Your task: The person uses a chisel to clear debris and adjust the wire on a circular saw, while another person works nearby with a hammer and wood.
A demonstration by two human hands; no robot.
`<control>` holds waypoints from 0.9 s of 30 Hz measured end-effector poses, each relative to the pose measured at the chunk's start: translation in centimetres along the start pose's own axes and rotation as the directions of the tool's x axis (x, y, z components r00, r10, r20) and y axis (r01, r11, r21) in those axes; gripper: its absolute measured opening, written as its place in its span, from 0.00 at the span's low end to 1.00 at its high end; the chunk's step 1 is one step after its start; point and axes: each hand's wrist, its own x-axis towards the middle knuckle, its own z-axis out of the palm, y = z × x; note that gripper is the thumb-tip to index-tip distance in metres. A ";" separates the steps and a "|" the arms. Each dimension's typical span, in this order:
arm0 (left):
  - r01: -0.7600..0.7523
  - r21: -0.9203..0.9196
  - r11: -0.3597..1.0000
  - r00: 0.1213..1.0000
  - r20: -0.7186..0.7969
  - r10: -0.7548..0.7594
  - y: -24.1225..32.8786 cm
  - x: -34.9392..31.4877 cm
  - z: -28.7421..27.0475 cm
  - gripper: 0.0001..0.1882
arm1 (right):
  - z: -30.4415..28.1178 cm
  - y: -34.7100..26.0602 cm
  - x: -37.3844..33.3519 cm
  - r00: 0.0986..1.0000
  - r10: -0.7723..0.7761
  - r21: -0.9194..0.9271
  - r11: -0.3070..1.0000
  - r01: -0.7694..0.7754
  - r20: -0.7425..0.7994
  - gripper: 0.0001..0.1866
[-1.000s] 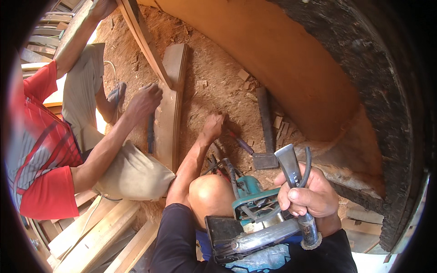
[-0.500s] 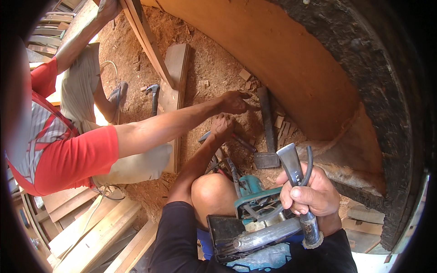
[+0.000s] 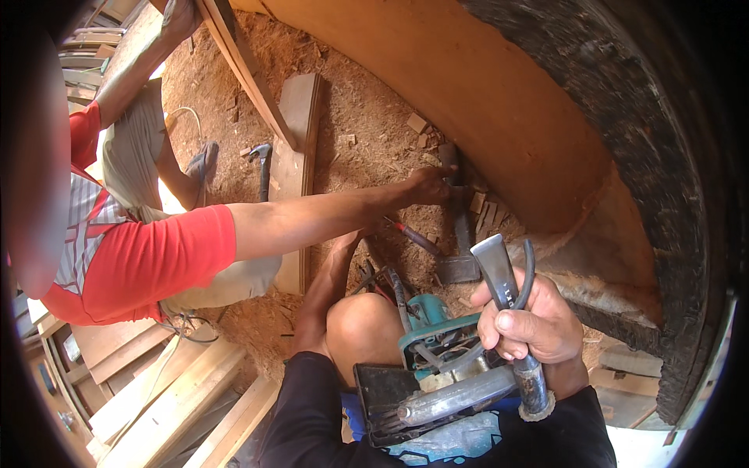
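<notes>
My right hand (image 3: 538, 324) is closed around a chisel (image 3: 493, 269), its broad metal blade pointing up and its worn handle end down. A dark curved hose or cord piece (image 3: 530, 269) sticks up beside the blade in the same grip. Below it, a teal power tool (image 3: 425, 312) with a grey metal part rests by my lap. My left hand (image 3: 349, 240) reaches forward past my knee; a co-worker's forearm covers its fingers. The co-worker's hand (image 3: 431, 186) is at the handle of a dark mallet (image 3: 458, 269) lying on the ground. A red-and-black handle (image 3: 419, 238) lies close by.
A large curved orange-brown panel (image 3: 499, 117) with a rough dark edge beam (image 3: 616, 101) rises at the right. A claw hammer (image 3: 263, 168) lies beside a plank (image 3: 296, 179) on sawdust-covered ground. Stacked boards (image 3: 168, 390) fill the lower left. The co-worker's other hand (image 3: 181, 17) is at an upright board (image 3: 246, 70).
The co-worker's arm has stretched right, its hand now at the mallet's handle. My left hand has drawn back slightly and is now hidden under that arm. My right hand keeps the chisel nearly still.
</notes>
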 end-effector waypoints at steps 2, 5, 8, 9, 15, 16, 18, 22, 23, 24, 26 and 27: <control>-0.006 0.002 1.000 1.000 0.006 0.006 0.0 0.0 0.1 0.21 | 0.1 0.0 0.1 1.000 -0.004 0.003 1.000 0.004 -0.005 0.19; -0.019 -0.003 1.000 0.999 0.027 0.019 0.3 0.9 0.3 0.21 | -0.1 -0.3 0.0 1.000 -0.004 0.005 1.000 0.004 -0.014 0.19; -0.060 0.003 0.998 0.998 0.017 0.060 -0.2 1.9 1.0 0.21 | 0.1 -0.3 0.0 1.000 0.002 0.001 1.000 -0.002 -0.009 0.19; -0.063 -0.011 0.998 0.998 0.009 0.063 -0.7 2.1 1.3 0.21 | 0.1 -0.3 0.0 1.000 0.005 0.002 1.000 -0.005 -0.007 0.19; -0.073 -0.057 0.996 0.997 -0.037 0.071 -1.7 1.8 0.7 0.20 | 0.3 0.2 0.1 0.998 -0.046 -0.014 0.999 0.045 -0.041 0.19; -0.027 -0.049 0.998 0.981 -0.191 0.017 -2.4 1.7 0.8 0.20 | 0.4 0.2 0.1 0.998 -0.046 -0.018 0.999 0.046 -0.035 0.19; 0.004 -0.105 0.994 0.994 -0.111 -0.016 -1.1 1.6 -0.7 0.18 | 0.2 0.3 0.0 0.998 -0.054 -0.017 0.998 0.053 -0.043 0.19; -0.033 0.095 0.995 0.994 0.105 0.023 1.0 1.8 -2.0 0.16 | 0.0 -0.1 0.0 1.000 -0.015 -0.011 1.000 0.015 0.007 0.19; -0.033 0.092 0.995 0.995 0.101 0.024 1.3 2.0 -1.5 0.16 | 0.0 -0.1 0.0 1.000 -0.014 -0.002 1.000 0.014 0.010 0.19; -0.012 0.063 0.998 0.997 0.083 0.006 1.6 2.2 -1.0 0.15 | 0.0 0.0 0.0 1.000 -0.014 0.008 1.000 0.014 0.012 0.19; 0.002 0.032 0.999 0.998 0.070 -0.004 2.9 2.7 -0.4 0.15 | 0.1 0.0 0.0 1.000 -0.021 0.017 1.000 0.021 0.006 0.19; 0.047 0.039 0.998 0.995 0.089 -0.050 4.1 2.9 -0.7 0.15 | 0.0 0.0 0.0 1.000 -0.029 0.032 0.999 0.029 0.001 0.19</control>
